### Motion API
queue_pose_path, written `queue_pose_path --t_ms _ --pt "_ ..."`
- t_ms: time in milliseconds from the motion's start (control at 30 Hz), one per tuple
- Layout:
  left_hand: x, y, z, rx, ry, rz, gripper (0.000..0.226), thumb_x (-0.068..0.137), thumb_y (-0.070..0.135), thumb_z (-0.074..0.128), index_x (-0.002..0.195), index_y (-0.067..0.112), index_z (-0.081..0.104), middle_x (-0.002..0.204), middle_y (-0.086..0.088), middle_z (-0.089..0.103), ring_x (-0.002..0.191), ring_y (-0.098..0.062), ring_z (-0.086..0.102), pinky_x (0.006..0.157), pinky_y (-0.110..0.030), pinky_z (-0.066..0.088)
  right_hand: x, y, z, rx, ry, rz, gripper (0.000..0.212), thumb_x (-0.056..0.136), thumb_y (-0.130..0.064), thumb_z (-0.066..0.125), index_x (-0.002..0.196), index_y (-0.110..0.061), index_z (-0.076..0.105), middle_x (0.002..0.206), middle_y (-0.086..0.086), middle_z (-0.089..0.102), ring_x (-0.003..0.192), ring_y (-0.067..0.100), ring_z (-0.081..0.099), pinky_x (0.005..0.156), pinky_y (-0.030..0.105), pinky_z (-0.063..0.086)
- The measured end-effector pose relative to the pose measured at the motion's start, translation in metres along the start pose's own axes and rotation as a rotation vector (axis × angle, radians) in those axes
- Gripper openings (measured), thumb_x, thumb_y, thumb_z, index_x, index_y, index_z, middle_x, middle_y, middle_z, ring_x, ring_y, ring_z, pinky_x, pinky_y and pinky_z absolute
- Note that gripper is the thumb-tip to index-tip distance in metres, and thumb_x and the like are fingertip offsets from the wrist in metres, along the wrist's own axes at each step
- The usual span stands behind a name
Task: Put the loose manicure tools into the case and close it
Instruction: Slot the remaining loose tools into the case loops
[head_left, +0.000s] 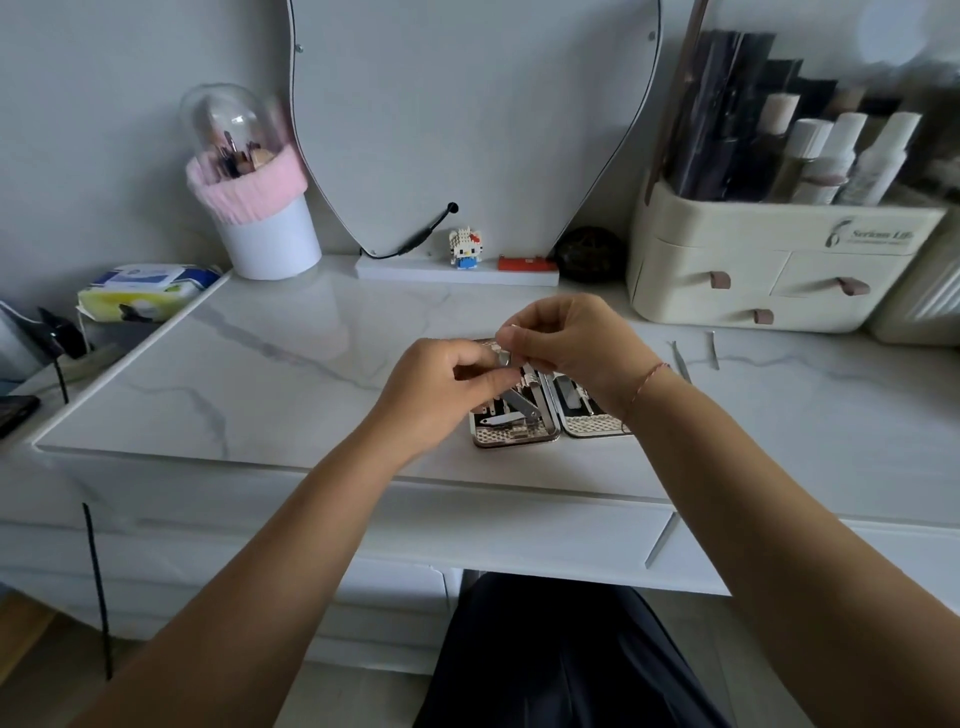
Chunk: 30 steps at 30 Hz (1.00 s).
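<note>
The manicure case (519, 439) lies open on the white marble tabletop, its two metal-rimmed halves side by side, with several steel tools strapped inside the left half. Both hands hover over its far end. My right hand (566, 348) pinches a small silver metal tool (505, 357) between thumb and fingers. My left hand (441, 384) has its fingers curled against the same tool from the left. Two loose thin tools lie on the table to the right: tweezers (680, 361) and a slim stick (714, 351).
A cream drawer organiser (779, 270) with bottles stands at the back right. A white brush holder (265, 228) with pink trim stands back left beside a mirror (467, 104). A toy figure (465, 248) and a wipes pack (145, 288) sit further back.
</note>
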<state>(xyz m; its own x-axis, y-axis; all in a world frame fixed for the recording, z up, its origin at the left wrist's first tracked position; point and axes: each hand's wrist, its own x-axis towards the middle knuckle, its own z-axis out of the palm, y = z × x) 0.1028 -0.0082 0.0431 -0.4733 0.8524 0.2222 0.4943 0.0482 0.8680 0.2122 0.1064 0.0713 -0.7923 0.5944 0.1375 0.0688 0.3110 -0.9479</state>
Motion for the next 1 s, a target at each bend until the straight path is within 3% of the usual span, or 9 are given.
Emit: queue_pose_path --t_ms 167,267,333,533,633,700,767,867,1000 --pt "-0.002 -0.004 0.003 -0.378 0.185 -0.178 0.003 0.082 0.018 0.070 0.082 0.015 0.071 0.064 -0.001 0.068 0.058 -0.011 0.064 0.057 -0.020 0.053 -0.004 0.017 0.001 -0.066 -0.024 -0.016 0.019 0.079 -0.023 0.072 0.093 -0.012 0.067 0.080 -0.001 0.069 0.070 0.004 0.062 0.067 0.017 0.051" --pt "-0.001 -0.008 0.006 -0.522 0.242 -0.251 0.013 0.082 0.015 0.070 0.091 0.007 0.069 0.073 -0.007 0.067 0.057 -0.011 0.064 0.057 -0.020 0.052 -0.016 0.026 0.002 -0.032 -0.071 0.000 0.013 0.086 -0.017 0.064 0.094 -0.007 0.066 0.072 0.000 0.068 0.061 0.005 0.060 0.059 0.016 0.047" --pt "0.000 -0.009 0.010 -0.542 0.234 -0.253 0.014 0.082 0.015 0.070 0.093 0.007 0.069 0.076 -0.008 0.067 0.059 -0.011 0.065 0.058 -0.019 0.052 -0.018 0.029 0.003 0.040 -0.043 -0.006 0.007 0.089 -0.009 0.059 0.088 -0.004 0.065 0.063 0.003 0.066 0.053 0.010 0.056 0.054 0.018 0.045" --pt "0.004 -0.007 0.009 -0.470 0.118 -0.132 0.010 0.080 0.017 0.069 0.090 0.018 0.072 0.081 0.008 0.072 0.080 0.000 0.064 0.072 -0.013 0.047 -0.016 0.029 -0.003 0.187 -0.020 0.141 0.020 0.089 -0.008 0.059 0.069 -0.011 0.063 0.049 -0.003 0.060 0.043 0.005 0.046 0.046 0.013 0.040" --pt "0.000 -0.008 0.004 -0.386 -0.022 0.002 0.010 0.081 0.012 0.067 0.086 0.019 0.072 0.086 0.013 0.070 0.085 0.005 0.061 0.076 -0.010 0.044 -0.014 0.027 -0.010 0.307 -0.038 0.257 0.019 0.089 -0.007 0.057 0.072 -0.010 0.063 0.048 -0.002 0.059 0.040 0.004 0.045 0.042 0.011 0.039" --pt "0.000 -0.009 0.000 -0.288 -0.063 0.080 0.008 0.078 0.019 0.070 0.083 0.024 0.074 0.092 0.011 0.067 0.091 -0.003 0.061 0.082 -0.017 0.045 -0.013 0.027 -0.014 0.377 -0.052 0.321 0.016 0.090 -0.006 0.056 0.076 -0.006 0.063 0.047 -0.001 0.058 0.037 0.002 0.046 0.039 0.010 0.038" --pt "0.000 -0.009 -0.003 -0.242 -0.030 0.129 0.007 0.074 0.027 0.071 0.081 0.027 0.075 0.092 0.008 0.067 0.090 -0.010 0.061 0.082 -0.027 0.045 -0.014 0.028 -0.013 0.444 -0.061 0.351 0.016 0.090 -0.007 0.054 0.076 -0.006 0.062 0.048 0.000 0.059 0.037 0.002 0.046 0.038 0.010 0.037" --pt "0.000 -0.009 -0.002 -0.324 0.053 0.135 0.006 0.082 0.019 0.066 0.085 0.018 0.072 0.086 0.010 0.069 0.081 -0.001 0.060 0.075 -0.015 0.045 -0.015 0.029 -0.010 0.526 -0.061 0.313 0.016 0.091 -0.008 0.053 0.078 -0.006 0.061 0.051 0.000 0.060 0.039 0.003 0.047 0.041 0.010 0.038" --pt "-0.001 -0.012 0.005 -0.418 0.155 0.075 0.018 0.095 0.013 0.050 0.093 0.013 0.067 0.090 0.006 0.070 0.084 -0.001 0.063 0.076 -0.015 0.048 -0.017 0.029 -0.008 0.504 -0.044 0.242 0.015 0.092 -0.009 0.053 0.078 -0.007 0.060 0.052 0.000 0.061 0.042 0.004 0.047 0.044 0.010 0.040"
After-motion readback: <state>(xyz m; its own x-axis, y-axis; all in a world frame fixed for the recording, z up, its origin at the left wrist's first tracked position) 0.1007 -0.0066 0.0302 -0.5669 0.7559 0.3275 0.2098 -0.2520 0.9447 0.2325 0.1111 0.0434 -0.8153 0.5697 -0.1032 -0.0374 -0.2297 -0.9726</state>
